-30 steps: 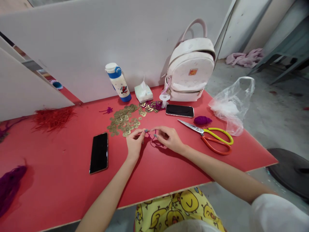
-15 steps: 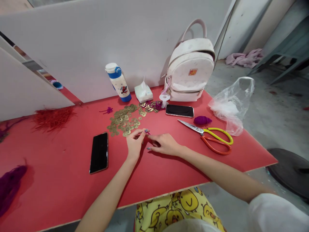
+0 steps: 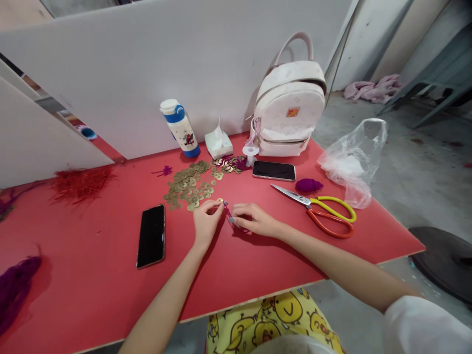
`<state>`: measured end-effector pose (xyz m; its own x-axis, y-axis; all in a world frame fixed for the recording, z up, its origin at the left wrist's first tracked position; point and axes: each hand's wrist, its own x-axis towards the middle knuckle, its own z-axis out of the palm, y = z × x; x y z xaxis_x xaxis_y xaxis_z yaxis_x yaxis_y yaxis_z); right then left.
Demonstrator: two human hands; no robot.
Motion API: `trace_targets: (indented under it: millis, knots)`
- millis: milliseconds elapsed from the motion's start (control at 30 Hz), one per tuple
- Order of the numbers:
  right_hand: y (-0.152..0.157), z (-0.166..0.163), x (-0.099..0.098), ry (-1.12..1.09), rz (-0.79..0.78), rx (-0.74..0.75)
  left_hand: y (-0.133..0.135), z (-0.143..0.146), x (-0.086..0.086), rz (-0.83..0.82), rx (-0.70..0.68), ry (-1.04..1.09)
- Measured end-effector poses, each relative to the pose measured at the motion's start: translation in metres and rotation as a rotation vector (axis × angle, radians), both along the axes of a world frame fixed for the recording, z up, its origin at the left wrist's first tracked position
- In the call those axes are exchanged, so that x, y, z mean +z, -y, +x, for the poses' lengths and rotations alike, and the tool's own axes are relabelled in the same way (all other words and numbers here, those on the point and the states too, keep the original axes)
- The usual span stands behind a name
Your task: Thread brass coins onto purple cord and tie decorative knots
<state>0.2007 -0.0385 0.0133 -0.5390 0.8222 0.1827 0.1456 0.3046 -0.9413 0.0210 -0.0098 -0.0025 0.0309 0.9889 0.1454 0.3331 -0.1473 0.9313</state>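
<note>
Between finger and thumb, my left hand [image 3: 207,219] pinches a brass coin [image 3: 220,200] with a hole, of which only the edge shows. A short length of purple yarn [image 3: 227,212] runs from there to my right hand [image 3: 255,219], whose thumb and fingers are closed on it. Just beyond my left hand lies a loose heap of brass coins [image 3: 188,179], several of them with holes. More coins tied with purple yarn [image 3: 231,163] rest behind the heap.
Scissors [image 3: 309,201], a purple yarn ball [image 3: 309,185] and a phone [image 3: 274,170] lie to the right. Another phone [image 3: 151,236] is left. A bottle [image 3: 181,129], tissue pack [image 3: 219,143], white spool [image 3: 250,153] and backpack [image 3: 289,110] stand behind. A plastic bag [image 3: 356,164] sits at the right edge.
My right hand has drawn slightly right and closed on the yarn, which now stretches between both hands. The left hand keeps its pinch in nearly the same place.
</note>
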Motion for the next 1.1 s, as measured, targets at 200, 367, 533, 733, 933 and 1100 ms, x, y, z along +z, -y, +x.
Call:
trace_targets:
  millis: [200, 367, 533, 733, 933, 1100]
  knots:
    - [-0.006, 0.006, 0.002, -0.022, 0.234, -0.304, 0.003, 0.0, -0.002, 0.109, -0.133, -0.216]
    - [-0.016, 0.013, -0.002, -0.255, 0.073, -0.523, 0.004, 0.001, -0.003, 0.11, -0.155, -0.257]
    - [-0.017, 0.014, -0.004, -0.453, -0.119, -0.549, 0.004, 0.002, -0.002, 0.122, -0.166, -0.247]
    - [-0.017, 0.012, -0.004, -0.456, -0.143, -0.547, 0.003, 0.002, -0.001, 0.139, -0.227, -0.206]
    - [-0.017, 0.014, -0.002, -0.379, -0.063, -0.601, 0.004, 0.002, 0.001, 0.11, -0.29, -0.209]
    - [-0.015, 0.013, -0.002, -0.321, -0.003, -0.586, 0.004, 0.002, 0.003, 0.065, -0.314, -0.193]
